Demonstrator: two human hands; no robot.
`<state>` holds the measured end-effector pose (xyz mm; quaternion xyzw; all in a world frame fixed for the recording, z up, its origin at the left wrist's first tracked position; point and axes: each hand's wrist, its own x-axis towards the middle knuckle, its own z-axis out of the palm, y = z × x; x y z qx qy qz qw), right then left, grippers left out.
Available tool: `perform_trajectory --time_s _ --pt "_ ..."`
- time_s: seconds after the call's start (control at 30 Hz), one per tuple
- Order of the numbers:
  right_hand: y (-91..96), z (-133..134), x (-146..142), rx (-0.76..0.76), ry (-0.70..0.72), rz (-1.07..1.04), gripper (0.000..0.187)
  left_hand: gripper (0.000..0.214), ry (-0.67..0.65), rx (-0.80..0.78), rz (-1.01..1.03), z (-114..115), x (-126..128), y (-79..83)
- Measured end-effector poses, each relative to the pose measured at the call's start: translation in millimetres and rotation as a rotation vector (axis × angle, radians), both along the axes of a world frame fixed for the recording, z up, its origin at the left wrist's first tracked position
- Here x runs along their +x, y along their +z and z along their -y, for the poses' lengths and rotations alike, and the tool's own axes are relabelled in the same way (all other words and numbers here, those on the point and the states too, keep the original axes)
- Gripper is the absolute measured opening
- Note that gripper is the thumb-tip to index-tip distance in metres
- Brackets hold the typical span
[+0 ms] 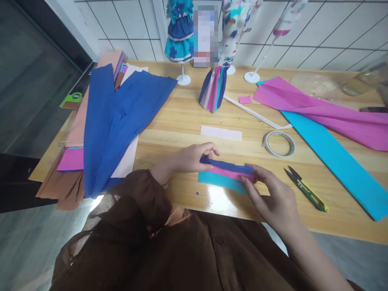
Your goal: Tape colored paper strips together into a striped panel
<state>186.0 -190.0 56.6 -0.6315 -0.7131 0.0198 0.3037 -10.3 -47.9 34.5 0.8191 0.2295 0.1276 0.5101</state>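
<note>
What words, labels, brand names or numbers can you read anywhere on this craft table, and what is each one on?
No readable text anywhere in this view.
The pixelated patch between the doll stands at the back is blurred out: nothing legible.
The tape roll and the snips show no print or brand that can be made out.
The striped paper piece, pinched by the left hand and right hand, is plain colour, no writing.

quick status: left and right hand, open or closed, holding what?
Left hand: closed, pinching the left end of the layered paper strips.
Right hand: closed, pinching the right end of the same strips.
</note>
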Motion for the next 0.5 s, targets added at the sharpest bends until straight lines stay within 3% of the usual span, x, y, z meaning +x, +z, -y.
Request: perform_trajectory --time_s 0.13,0.3,0.5 --pt "-1.0 3.4 4.6 0.008 -0.035 -0.018 0.02 0.045 -0.001 -0.079 0.003 2.0 -2.9 7.6" --pt "2.7 6.4 6.4 -0.026 -0.041 -0.022 0.021 0.067 -0.117 -0.125 0.001 0.8 -5.0 8.9" --pt "3.6 6.7 5.6 -0.028 -0.05 -0.028 0.021 0.064 -0.191 -0.087 -0.036 -0.9 -6.1 7.6"
